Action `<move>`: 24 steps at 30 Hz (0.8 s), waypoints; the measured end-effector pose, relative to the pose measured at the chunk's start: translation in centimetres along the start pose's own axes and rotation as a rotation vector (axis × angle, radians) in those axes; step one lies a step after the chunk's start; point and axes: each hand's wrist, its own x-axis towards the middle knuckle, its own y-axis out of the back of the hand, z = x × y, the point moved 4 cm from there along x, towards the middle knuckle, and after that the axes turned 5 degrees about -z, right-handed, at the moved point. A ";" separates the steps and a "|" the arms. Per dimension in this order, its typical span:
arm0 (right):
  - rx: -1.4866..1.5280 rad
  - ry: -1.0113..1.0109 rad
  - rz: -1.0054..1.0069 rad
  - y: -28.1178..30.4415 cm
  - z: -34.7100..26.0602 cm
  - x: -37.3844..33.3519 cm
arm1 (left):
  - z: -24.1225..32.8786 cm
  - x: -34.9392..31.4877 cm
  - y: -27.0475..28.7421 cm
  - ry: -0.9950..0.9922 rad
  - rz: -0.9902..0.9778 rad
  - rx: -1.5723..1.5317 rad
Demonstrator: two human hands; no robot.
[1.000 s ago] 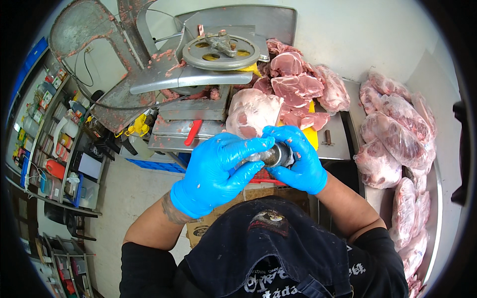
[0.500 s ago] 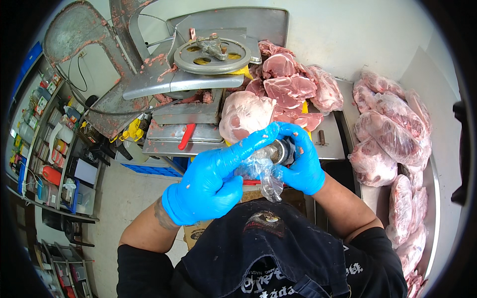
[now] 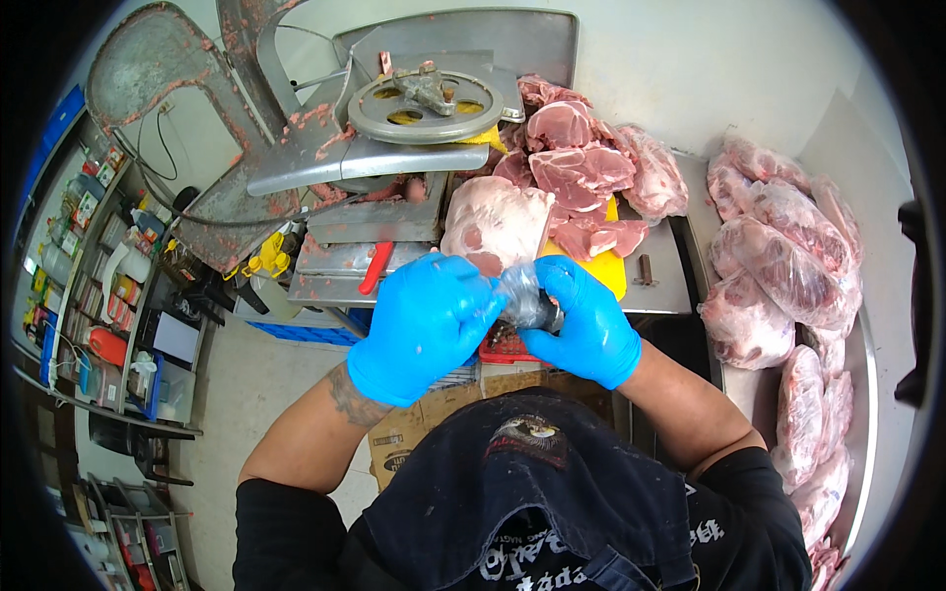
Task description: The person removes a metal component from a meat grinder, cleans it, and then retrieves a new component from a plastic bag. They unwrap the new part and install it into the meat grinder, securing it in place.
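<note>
Both of my hands wear blue gloves and meet in front of my chest. My right hand (image 3: 591, 330) is closed around a dark cylindrical part (image 3: 533, 314), whose exact kind I cannot make out. Clear plastic film (image 3: 518, 284) lies over the cylinder's upper side. With its fingers curled in, my left hand (image 3: 416, 320) grips the film at the cylinder's left side; its fingertips are partly hidden. Just beyond the hands sits a large pale piece of meat (image 3: 496, 217) on the work surface. To its left, a red-handled knife (image 3: 375, 267) lies on a metal tray.
Cut meat slices (image 3: 581, 177) pile up behind, partly on a yellow board (image 3: 603, 276). A metal wheel (image 3: 426, 106) rests on the machine at the back. Bagged meat (image 3: 788, 246) fills the metal counter on the right. Loaded shelves (image 3: 108, 266) stand at the left.
My left hand has gone from extended fingers over the cylinder to a curled grip on the film. The loose film end that hung below is now drawn up over the cylinder.
</note>
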 end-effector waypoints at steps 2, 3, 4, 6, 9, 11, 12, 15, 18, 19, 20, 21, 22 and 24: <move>-0.103 0.042 0.070 0.1 -0.1 0.1 | -1.4 -0.1 -1.0 0.319 -0.057 -0.358; -0.132 0.039 0.062 0.0 -0.1 0.2 | -2.1 -0.2 -1.7 0.490 -0.099 -0.549; -0.162 0.045 0.062 0.0 -0.1 0.4 | -2.6 -0.4 -2.3 0.632 -0.096 -0.768; -0.231 0.052 0.040 0.0 -0.2 0.5 | -3.4 -0.9 -3.8 0.912 -0.089 -1.240; -0.328 0.083 -0.013 -0.1 -0.2 0.8 | -4.1 -1.2 -4.7 0.979 -0.122 -1.380; -0.370 0.132 -0.027 -0.3 -0.1 1.0 | -4.7 -1.5 -5.1 0.988 -0.170 -1.429; -0.382 0.139 -0.036 -0.5 0.0 1.0 | -4.9 -1.7 -5.3 0.984 -0.216 -1.449; -0.398 0.142 -0.072 -0.8 0.5 1.0 | -5.1 -2.7 -6.4 1.188 -0.332 -1.604; -0.350 0.111 -0.118 -1.2 1.0 0.8 | -5.6 -2.1 -5.5 0.898 -0.191 -0.819; -0.321 0.101 -0.127 -1.3 1.1 0.7 | -5.3 -1.7 -4.5 0.713 0.002 -0.688; -0.292 0.090 -0.136 -1.4 1.3 0.6 | -4.8 -1.5 -3.7 0.585 0.141 -0.544; -0.282 0.080 -0.138 -1.5 1.4 0.6 | -4.3 -1.5 -2.9 0.452 0.235 -0.414; -0.272 0.069 -0.139 -1.6 1.5 0.6 | -3.6 -1.3 -2.7 0.304 0.182 -0.307; -0.257 0.047 -0.138 -1.7 1.8 0.6 | -2.5 -1.4 -2.6 0.043 0.037 -0.146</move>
